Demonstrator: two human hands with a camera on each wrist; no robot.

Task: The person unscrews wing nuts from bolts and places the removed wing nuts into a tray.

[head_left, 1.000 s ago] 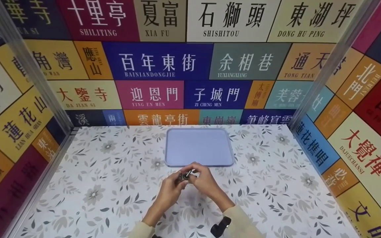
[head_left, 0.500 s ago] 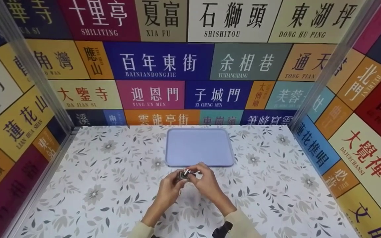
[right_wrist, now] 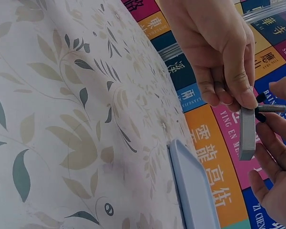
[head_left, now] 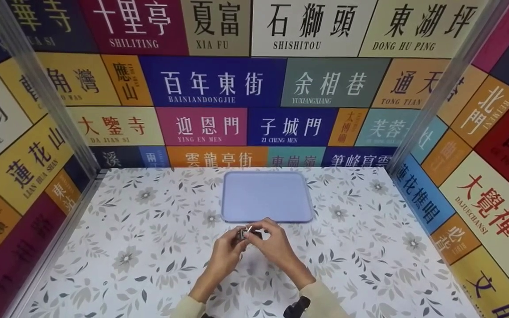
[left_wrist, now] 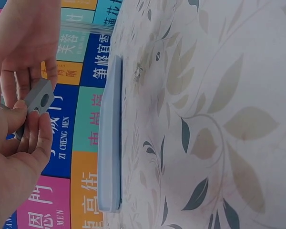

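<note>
In the right wrist view, my left hand (right_wrist: pixel 219 52) pinches a small grey metal block (right_wrist: pixel 248 133) between thumb and fingers. A threaded bolt (right_wrist: pixel 272 108) sticks out from the block's face. Two small black lobes, like those of a wing nut (right_wrist: pixel 260 118), sit either side of the bolt close to the block. My right hand (right_wrist: pixel 281 186) has its thumb and index finger around this black part. The left wrist view shows a round hole in the block (left_wrist: pixel 38 98). In the head view, both hands meet just in front of the tray, above the table.
A pale blue tray (head_left: pixel 267 220) lies on the floral-patterned table (head_left: pixel 148 247), just beyond the hands. Walls covered with coloured sign panels (head_left: pixel 212 81) stand at the back and both sides. A dark band (head_left: pixel 296 307) is on the right sleeve.
My right hand has shifted slightly and its thumb now reaches further left against the held piece. The left hand stays nearly still with the block. The tray has not moved.
</note>
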